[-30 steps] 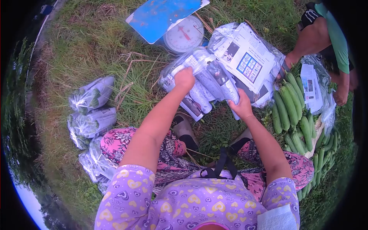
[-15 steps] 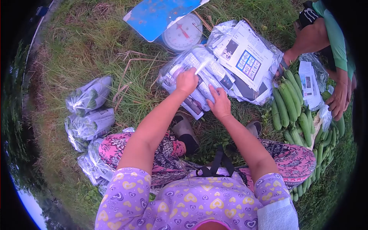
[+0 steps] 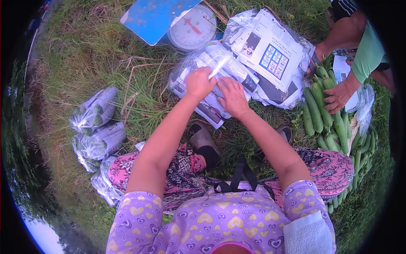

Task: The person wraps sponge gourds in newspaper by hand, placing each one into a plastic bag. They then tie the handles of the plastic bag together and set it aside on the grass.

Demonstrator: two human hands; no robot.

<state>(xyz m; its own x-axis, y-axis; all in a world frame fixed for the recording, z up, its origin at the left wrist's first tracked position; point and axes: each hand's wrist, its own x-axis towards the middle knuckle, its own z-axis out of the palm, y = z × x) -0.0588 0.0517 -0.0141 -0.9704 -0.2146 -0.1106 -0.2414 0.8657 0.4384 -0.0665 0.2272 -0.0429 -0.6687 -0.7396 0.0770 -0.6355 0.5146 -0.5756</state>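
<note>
Before me lies a clear plastic bag (image 3: 182, 78) with newspaper-wrapped bundles (image 3: 211, 113) inside it. My left hand (image 3: 200, 83) is closed around the bag, and a gathered white strip of its plastic (image 3: 220, 64) sticks out past the fist. Just beside it, my right hand (image 3: 233, 98) lies with fingers stretched over the wrapped bundles. What the newspaper covers is mostly hidden. Touching the bag's right side is a stack of printed paper sheets (image 3: 258, 46), partly in plastic.
A dial scale (image 3: 192, 29) with a blue tray (image 3: 152, 19) stands behind the bag. Bagged, paper-wrapped vegetables (image 3: 101, 139) lie at left. Long green gourds (image 3: 313, 112) are piled at right, where another person's hand (image 3: 340, 95) touches them.
My right hand has slid up and left, closer to my left fist, its fingers flatter on the bundles. The other person's hand has moved left onto the gourds. The view has shifted slightly.
</note>
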